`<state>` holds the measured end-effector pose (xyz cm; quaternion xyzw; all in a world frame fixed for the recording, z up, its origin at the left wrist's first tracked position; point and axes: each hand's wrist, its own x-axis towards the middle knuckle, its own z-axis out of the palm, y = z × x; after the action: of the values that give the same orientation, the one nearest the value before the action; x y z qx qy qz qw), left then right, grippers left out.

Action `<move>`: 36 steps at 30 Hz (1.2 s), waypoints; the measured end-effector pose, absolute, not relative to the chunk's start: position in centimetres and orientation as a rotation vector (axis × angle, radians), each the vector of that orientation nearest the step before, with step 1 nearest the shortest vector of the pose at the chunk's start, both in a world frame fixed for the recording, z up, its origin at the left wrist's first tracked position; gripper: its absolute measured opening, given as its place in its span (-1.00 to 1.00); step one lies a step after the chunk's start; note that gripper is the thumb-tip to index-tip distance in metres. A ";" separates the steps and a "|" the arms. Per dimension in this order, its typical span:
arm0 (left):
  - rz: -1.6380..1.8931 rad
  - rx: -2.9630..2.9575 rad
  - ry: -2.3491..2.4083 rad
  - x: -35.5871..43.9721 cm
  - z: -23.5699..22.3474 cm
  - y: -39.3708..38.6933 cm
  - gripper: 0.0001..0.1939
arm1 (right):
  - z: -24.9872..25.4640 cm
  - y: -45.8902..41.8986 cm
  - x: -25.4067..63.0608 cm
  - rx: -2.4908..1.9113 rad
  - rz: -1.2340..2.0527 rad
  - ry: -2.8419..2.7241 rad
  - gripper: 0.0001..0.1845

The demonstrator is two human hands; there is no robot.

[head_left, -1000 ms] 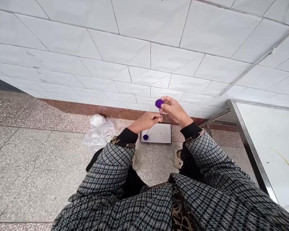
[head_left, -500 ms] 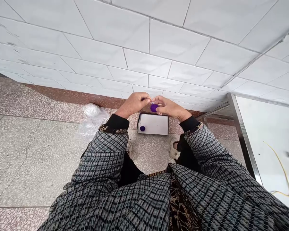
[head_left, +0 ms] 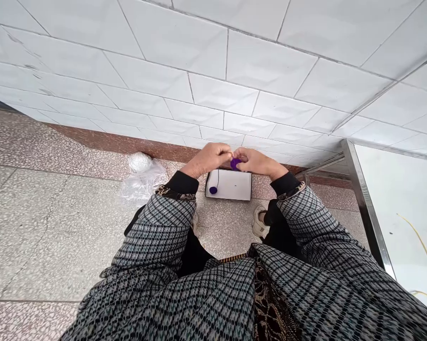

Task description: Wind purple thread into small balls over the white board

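Observation:
My right hand [head_left: 256,162] pinches a small round purple yarn piece [head_left: 235,164] between thumb and fingers. Right against it is my left hand [head_left: 211,158], thumb and fingertips pressed together on a purple yarn strand [head_left: 218,177]. That strand hangs down to a purple yarn ball [head_left: 213,190] in the left front corner of a shallow white box [head_left: 234,184] with dark edges on the floor. Whether a thin hook is also between my fingertips, I cannot tell.
A white yarn ball [head_left: 140,162] and a clear plastic bag [head_left: 142,184] lie on the floor to the left. The tiled wall [head_left: 206,109] rises just ahead. On the right stands a metal-edged white table [head_left: 394,189] with a yellow cord [head_left: 424,251] on it.
The view has shifted slightly, so everything sits a little differently. My hands have drawn closer together, and the fingers now cover more of the purple piece.

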<state>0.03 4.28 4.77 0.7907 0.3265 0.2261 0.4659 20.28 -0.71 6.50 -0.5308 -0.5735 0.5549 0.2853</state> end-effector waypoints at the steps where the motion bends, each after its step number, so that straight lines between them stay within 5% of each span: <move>1: 0.597 1.930 0.889 -0.1 4.7 4.6 -0.81 | 6.7 -0.9 20.4 -1.324 1.601 -1.502 -0.72; 5: 0.545 1.881 0.975 0.3 4.5 4.4 -0.81 | 7.5 -0.7 21.0 -1.007 1.627 -1.085 -0.52; 10: 0.372 1.973 0.588 0.8 4.9 2.8 -0.80 | 6.4 0.0 20.4 -1.292 1.354 -1.081 -0.56; 15: 0.629 1.936 0.931 -0.5 5.3 4.1 -0.81 | 5.8 -1.0 19.7 -1.331 1.613 -1.477 -0.71; 19: 0.642 1.901 1.048 -0.4 4.5 4.9 -0.81 | 6.9 -1.2 19.9 -1.072 1.734 -1.294 -0.61; 25: 0.262 1.976 0.957 0.4 2.7 4.7 -0.78 | 7.5 -0.8 20.5 -1.060 1.604 -1.046 -0.55; 36: 0.361 1.978 0.559 1.0 3.7 3.6 -0.77 | 5.3 0.0 20.1 -1.654 1.106 -1.422 -0.76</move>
<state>0.99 3.64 3.66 0.8192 0.2314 0.1493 0.5031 20.11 -0.02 5.32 -0.6358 -0.5465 0.4252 0.3411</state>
